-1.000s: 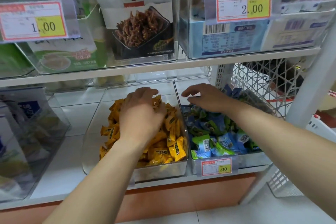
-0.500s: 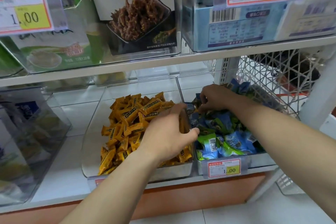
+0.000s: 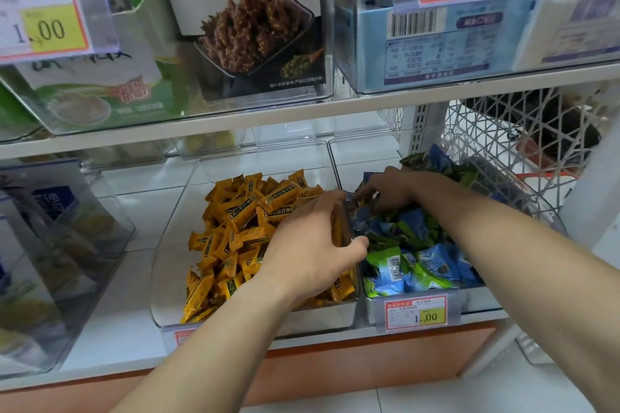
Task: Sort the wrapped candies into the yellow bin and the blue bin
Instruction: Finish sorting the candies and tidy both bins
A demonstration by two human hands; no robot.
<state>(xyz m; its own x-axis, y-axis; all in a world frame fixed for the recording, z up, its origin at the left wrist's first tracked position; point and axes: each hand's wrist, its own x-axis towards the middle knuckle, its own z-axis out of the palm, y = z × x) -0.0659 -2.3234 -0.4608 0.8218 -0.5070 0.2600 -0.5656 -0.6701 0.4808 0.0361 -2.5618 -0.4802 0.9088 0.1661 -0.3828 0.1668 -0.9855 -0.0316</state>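
Note:
Two clear bins stand side by side on the lower shelf. The yellow bin (image 3: 171, 255) holds a heap of yellow wrapped candies (image 3: 241, 221). The blue bin (image 3: 476, 300) holds blue and green wrapped candies (image 3: 419, 258). My left hand (image 3: 312, 245) lies across the wall between the bins, fingers stretched over the yellow candies and thumb on the blue side; I see nothing held in it. My right hand (image 3: 391, 191) is deep in the blue bin near that wall, its fingertips curled round a dark wrapped candy (image 3: 351, 204).
A price tag (image 3: 415, 313) hangs on the blue bin's front. A clear box (image 3: 50, 245) of packets stands to the left. The upper shelf edge (image 3: 302, 117) carries snack boxes right above. A white wire basket (image 3: 503, 151) sits behind the blue bin.
My left hand has left the middle of the yellow heap and moved right onto the dividing wall. My right hand has dropped into the blue candies and curled its fingers.

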